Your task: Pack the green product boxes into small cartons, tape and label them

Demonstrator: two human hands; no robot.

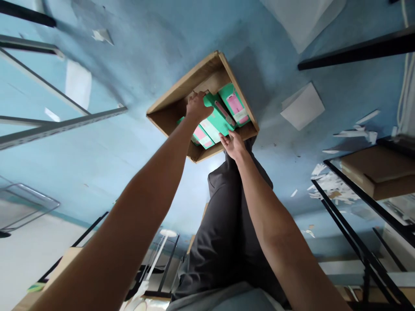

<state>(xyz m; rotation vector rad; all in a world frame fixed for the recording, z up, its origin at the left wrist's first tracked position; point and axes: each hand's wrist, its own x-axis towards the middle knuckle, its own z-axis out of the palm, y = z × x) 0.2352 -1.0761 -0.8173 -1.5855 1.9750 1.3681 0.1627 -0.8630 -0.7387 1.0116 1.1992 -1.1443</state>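
An open cardboard carton (177, 95) sits on the floor in front of my feet, holding several green boxes with pink and white panels. Inside it, my left hand (198, 107) is at the far end of a green box (218, 115), its thumb over the top and its fingers curled at the back; the fingertips are partly hidden. My right hand (234, 146) is by the near end of this same box, palm partly up and fingers apart, the tips at its edge. Another green-and-pink box (236, 103) stands to the right, and a pink-and-white panelled box (203, 137) lies to the left.
Blue floor (136, 69) surrounds the carton, with a folded white sheet (303, 106) and paper scraps (335, 185) on the right. A grey metal frame (65, 127) reaches in from the left. Black table legs (356, 49) and a brown carton (379, 170) are at right.
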